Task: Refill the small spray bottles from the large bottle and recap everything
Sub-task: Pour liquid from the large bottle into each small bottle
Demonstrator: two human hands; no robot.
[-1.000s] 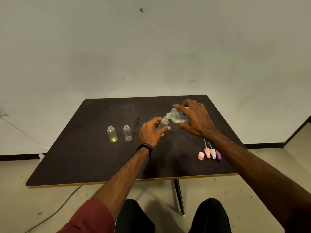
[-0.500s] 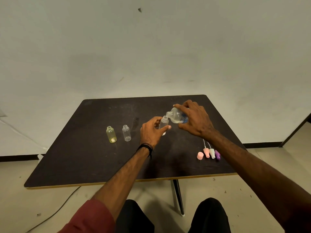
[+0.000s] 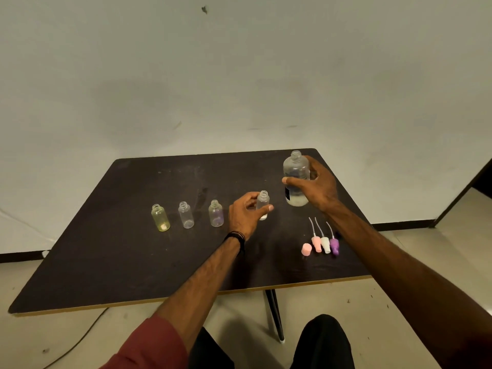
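Observation:
My right hand [image 3: 318,189] grips the large clear bottle [image 3: 295,171], which stands upright and uncapped at the table's back right. My left hand [image 3: 243,214] holds a small clear spray bottle [image 3: 263,202], uncapped and upright, just left of the large one. Three more open small bottles stand in a row to the left: a yellowish one [image 3: 160,218], a clear one [image 3: 185,214] and a purplish one [image 3: 216,213]. Spray heads with dip tubes lie at the right front: pink [image 3: 316,242], white [image 3: 325,244], purple [image 3: 334,245], beside a pink cap [image 3: 306,249].
The dark table [image 3: 127,262] has a pale front edge and a single leg [image 3: 275,315] below. A wall rises behind it. A cable [image 3: 80,339] trails on the floor at the left. My knees show at the bottom.
The large bottle has gone from tilted over the small bottle's mouth to upright, moved right and back. The purplish bottle, hidden before by my left hand, now shows.

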